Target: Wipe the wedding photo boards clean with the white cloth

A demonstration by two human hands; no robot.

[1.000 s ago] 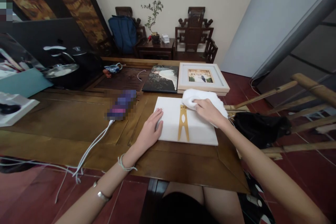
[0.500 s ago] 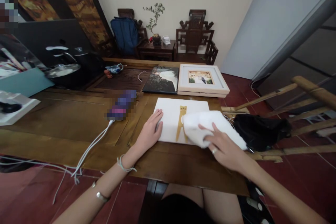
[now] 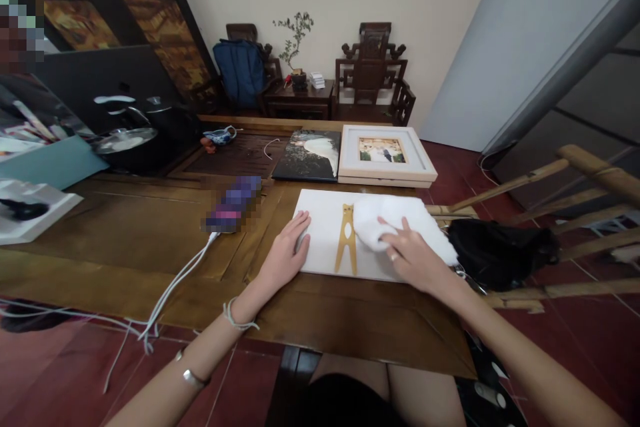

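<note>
A white rectangular board (image 3: 324,233) lies on the wooden table, bearing a flat gold piece (image 3: 347,240) with a cat-shaped head and two long legs. My left hand (image 3: 290,243) rests along the board's left edge, its fingers stretched out over the corner, holding nothing. A fluffy white cloth (image 3: 400,213) is in my right hand (image 3: 413,257), pressed against the right part of the board and covering it. Part of the cloth hangs past the board's right edge.
Behind the board lie a dark wedding photo panel (image 3: 307,153) and a pale framed photo (image 3: 425,159). To the left are a blurred phone (image 3: 233,203) with white cables (image 3: 175,280), and a pot (image 3: 127,147). A black bag (image 3: 500,250) sits off the table's right side.
My right hand has slid the cloth up and slightly left across the board, uncovering the gold piece's right leg. My left hand stays at the board's edge.
</note>
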